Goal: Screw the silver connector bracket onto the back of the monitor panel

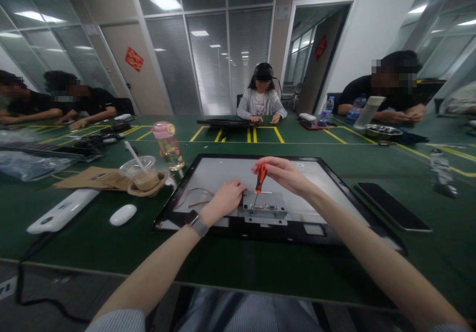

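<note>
The right hand (284, 173) is closed around the orange handle of a small screwdriver (260, 177), pinching it near the top. The shaft runs down, tilted a little to the left, to the upper left corner of a grey metal connector box (265, 207). That box sits on the back of a display panel (208, 173), which lies face down on the green worktop (111, 252) right in front of the person. The left hand (225, 200), with a watch (196, 224) at the wrist, rests on the panel with its fingers curled against the box's left edge. I cannot tell whether it pinches anything small. The work looks like turning a screw at that corner, and doing it well depends mostly on alignment. The shaft should stand straight over the screw head rather than lean, so the tip seats fully and does not cam out and scratch the panel. Downward pressure should be light and the turns made from the fingertips, since small screws in thin sheet metal strip easily. The left hand is well placed to brace the box against twisting, but its fingertips lie just beside the tip and could be jabbed if it slips. Thin wires (193, 198) loop on the panel to the left of the box and should stay out from under its edge. A plastic cup (143, 172) and a pink-capped bottle (169, 146) stand near the panel's far left corner, within reach of a careless elbow.
</note>
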`<action>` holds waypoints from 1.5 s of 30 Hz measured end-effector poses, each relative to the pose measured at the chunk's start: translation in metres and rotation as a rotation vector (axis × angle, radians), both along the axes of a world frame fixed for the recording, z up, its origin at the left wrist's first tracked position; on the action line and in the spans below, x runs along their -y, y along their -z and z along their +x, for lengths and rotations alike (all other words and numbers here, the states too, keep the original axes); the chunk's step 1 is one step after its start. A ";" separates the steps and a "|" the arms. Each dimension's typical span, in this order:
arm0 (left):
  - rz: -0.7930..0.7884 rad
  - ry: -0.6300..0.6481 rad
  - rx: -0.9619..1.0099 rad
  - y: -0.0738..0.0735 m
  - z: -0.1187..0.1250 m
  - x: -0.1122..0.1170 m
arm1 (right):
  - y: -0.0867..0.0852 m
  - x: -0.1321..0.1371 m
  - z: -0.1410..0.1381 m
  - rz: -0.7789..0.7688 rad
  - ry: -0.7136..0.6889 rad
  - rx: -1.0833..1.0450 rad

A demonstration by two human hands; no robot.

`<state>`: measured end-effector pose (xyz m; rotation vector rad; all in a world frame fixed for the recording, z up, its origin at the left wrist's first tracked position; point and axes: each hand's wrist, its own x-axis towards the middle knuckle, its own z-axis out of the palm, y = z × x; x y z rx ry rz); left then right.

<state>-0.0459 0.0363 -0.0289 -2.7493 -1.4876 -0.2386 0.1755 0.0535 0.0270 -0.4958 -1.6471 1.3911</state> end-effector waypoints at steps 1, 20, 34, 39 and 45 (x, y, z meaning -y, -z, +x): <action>0.004 0.001 0.004 0.001 0.000 0.000 | 0.000 0.000 0.000 0.024 0.014 0.011; 0.004 0.010 0.005 0.002 -0.001 -0.001 | -0.002 0.001 0.000 0.114 0.068 0.075; 0.007 0.007 0.009 0.004 -0.001 -0.002 | -0.001 0.000 0.002 0.063 0.001 0.036; 0.001 0.013 0.012 0.003 -0.002 -0.001 | 0.001 -0.001 0.002 0.060 -0.036 -0.005; -0.011 0.003 0.008 0.003 -0.001 -0.003 | -0.004 0.001 0.005 -0.002 -0.072 0.027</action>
